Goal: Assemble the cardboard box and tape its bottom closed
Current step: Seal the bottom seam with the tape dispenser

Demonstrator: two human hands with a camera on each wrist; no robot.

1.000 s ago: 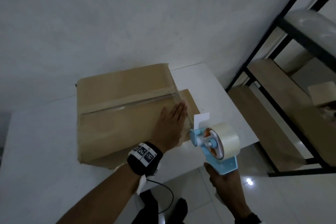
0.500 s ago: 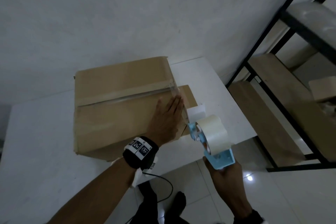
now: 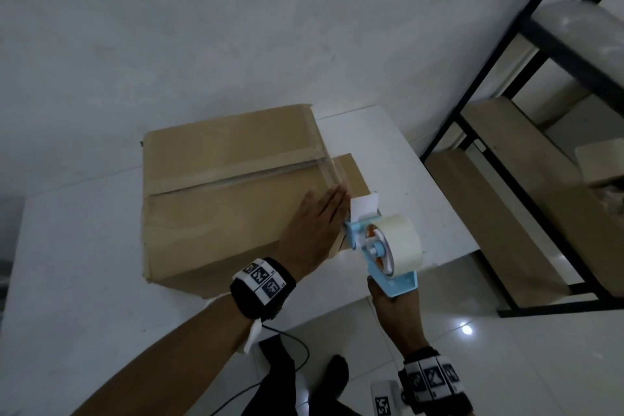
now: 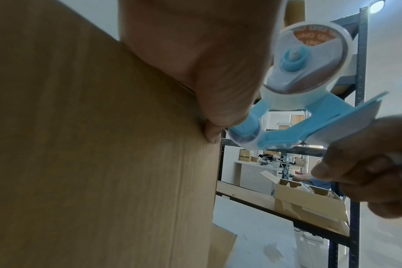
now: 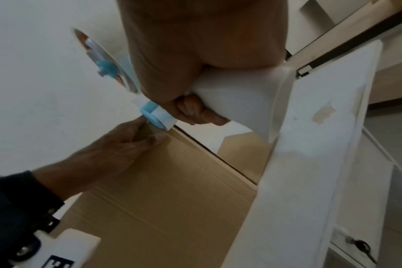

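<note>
A brown cardboard box (image 3: 229, 192) stands on the white table (image 3: 77, 267) with its flaps shut and a strip of clear tape (image 3: 256, 169) along the seam, running over the right edge. My left hand (image 3: 317, 223) lies flat on the box's top near that right edge, fingers straight and pressing by the tape; in the left wrist view my left hand (image 4: 209, 72) rests on the box (image 4: 92, 154). My right hand (image 3: 395, 311) grips the handle of a blue tape dispenser (image 3: 381, 246) with its tape roll (image 3: 401, 243), held just right of the box, touching my left fingertips.
A black metal shelf rack (image 3: 506, 132) with wooden boards stands to the right, holding an open cardboard box (image 4: 310, 206). A grey wall rises behind the table. The table's front right corner and tiled floor (image 3: 506, 365) lie below my right hand. A cable (image 3: 297, 348) hangs by my legs.
The dispenser has stayed close to the box's right edge, swinging slightly in my right hand. My left hand keeps pressing the box top. The view shifted a little.
</note>
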